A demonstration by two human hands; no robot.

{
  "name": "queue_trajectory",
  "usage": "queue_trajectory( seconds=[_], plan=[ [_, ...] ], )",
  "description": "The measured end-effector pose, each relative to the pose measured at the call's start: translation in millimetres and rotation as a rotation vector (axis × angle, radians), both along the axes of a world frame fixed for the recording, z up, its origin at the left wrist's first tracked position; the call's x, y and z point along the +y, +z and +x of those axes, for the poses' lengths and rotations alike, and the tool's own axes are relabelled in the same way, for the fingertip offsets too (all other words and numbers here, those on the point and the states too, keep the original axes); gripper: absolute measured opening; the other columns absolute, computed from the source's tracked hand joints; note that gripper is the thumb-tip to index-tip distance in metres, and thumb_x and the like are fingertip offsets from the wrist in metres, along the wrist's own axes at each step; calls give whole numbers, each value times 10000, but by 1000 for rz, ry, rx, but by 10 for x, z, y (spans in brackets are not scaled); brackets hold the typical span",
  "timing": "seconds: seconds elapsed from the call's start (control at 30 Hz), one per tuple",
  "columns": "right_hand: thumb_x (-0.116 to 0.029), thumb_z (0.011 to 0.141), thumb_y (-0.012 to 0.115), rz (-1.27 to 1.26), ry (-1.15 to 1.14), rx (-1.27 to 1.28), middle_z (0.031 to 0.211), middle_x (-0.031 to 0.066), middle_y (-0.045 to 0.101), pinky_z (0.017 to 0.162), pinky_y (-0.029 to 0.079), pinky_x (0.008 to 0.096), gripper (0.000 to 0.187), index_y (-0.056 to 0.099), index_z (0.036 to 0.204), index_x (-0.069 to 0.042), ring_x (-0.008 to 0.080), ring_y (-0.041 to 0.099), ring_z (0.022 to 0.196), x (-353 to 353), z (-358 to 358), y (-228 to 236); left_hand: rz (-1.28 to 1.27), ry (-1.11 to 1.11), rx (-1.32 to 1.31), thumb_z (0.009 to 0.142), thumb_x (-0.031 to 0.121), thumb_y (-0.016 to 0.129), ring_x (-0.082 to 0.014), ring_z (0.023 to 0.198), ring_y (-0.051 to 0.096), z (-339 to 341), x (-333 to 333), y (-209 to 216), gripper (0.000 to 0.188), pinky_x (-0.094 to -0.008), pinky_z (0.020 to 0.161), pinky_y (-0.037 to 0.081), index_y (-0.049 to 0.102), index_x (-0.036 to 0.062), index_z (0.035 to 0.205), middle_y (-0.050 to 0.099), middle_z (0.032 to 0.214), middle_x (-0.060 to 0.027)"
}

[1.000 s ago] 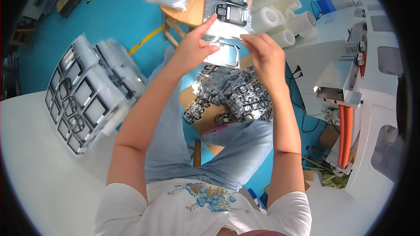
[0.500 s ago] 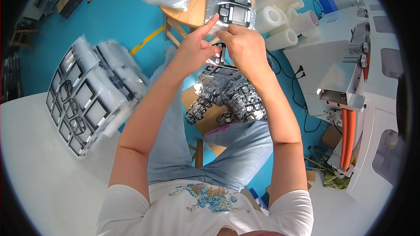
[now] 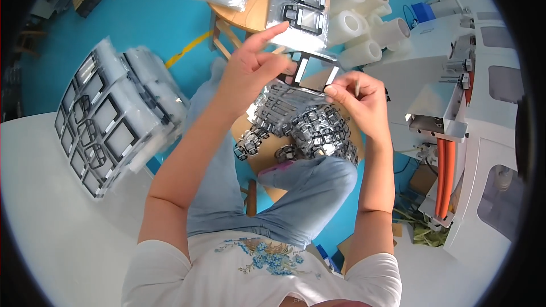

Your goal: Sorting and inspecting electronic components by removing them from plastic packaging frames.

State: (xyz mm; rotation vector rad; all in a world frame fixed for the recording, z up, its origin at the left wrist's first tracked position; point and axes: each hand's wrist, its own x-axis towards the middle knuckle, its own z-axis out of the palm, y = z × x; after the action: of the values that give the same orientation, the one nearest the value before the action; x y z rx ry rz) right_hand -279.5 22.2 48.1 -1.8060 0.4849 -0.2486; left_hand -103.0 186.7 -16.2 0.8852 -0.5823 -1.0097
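Blue floor below, wooden stool (image 3: 250,17) ahead — left hand (image 3: 250,68) and right hand (image 3: 358,99) pinched a black bezel frame (image 3: 310,71) between them, probably light, thin, brittle — best gripped by edges.

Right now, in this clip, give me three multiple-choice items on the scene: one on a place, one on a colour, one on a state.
1. Where does the pile of black frames lie?
A. on the brown board over the person's knees
B. on the white machine
C. on the white table at left

2. What colour is the floor?
A. grey
B. blue
C. green

3. How is the frame part held?
A. lying loose on the stool
B. in the left hand alone
C. between both hands

Answers:
1 A, the pile rests on the board above the jeans.
2 B, blue shows around the wooden stool.
3 C, the left hand and right hand each pinch an end with their fingers.
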Motion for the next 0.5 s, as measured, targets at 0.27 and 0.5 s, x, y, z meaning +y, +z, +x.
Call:
queue_trajectory(
  seconds=[0.27,0.5],
  plan=[
    [-290,873,739,-71,-259,-378,779,-30,633,562,346,199,217,683,906,-83,31,486,639,-694,845,481,52,-50,7,936,57,651,-116,796,678,-292,151,-76,345,-221,653,521,549,1,1261,718,908,-111],
    [-345,915,702,-641,-341,-78,803,-38,592,628,399,233,397,672,1113,-3,71,485,686,-1516,1515,-493,228,316,-370,909,59,635,-59,592,506,-181,-324,-195,750,-225,564,409,231,81,1541,629,721,-32]
  ],
)
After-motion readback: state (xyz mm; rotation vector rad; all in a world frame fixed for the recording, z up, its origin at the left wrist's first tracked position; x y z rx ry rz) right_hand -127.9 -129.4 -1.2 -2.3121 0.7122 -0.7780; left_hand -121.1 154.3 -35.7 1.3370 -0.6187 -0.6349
